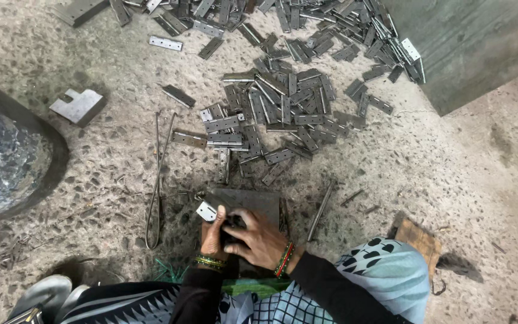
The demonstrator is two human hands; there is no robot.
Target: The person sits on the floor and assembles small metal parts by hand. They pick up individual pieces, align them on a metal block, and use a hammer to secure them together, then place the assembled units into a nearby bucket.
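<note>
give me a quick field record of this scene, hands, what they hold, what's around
setting: speckled concrete floor, person seated, seen from above
left hand: grips a small hinge piece over a dark metal block
right hand: closed over a dark part, identity unclear
pile: many metal hinges scattered ahead
loose items: thin metal rod; bent wire; notched steel plate; wooden block
wrists: bead bangles on both

You hold a small grey metal hinge [207,211], flat and rectangular with screw holes, tilted with one end poking out to the upper left of your fingers. It rests against a dark square metal block [253,201] lying flat on the speckled floor, just in front of your knees.
</note>
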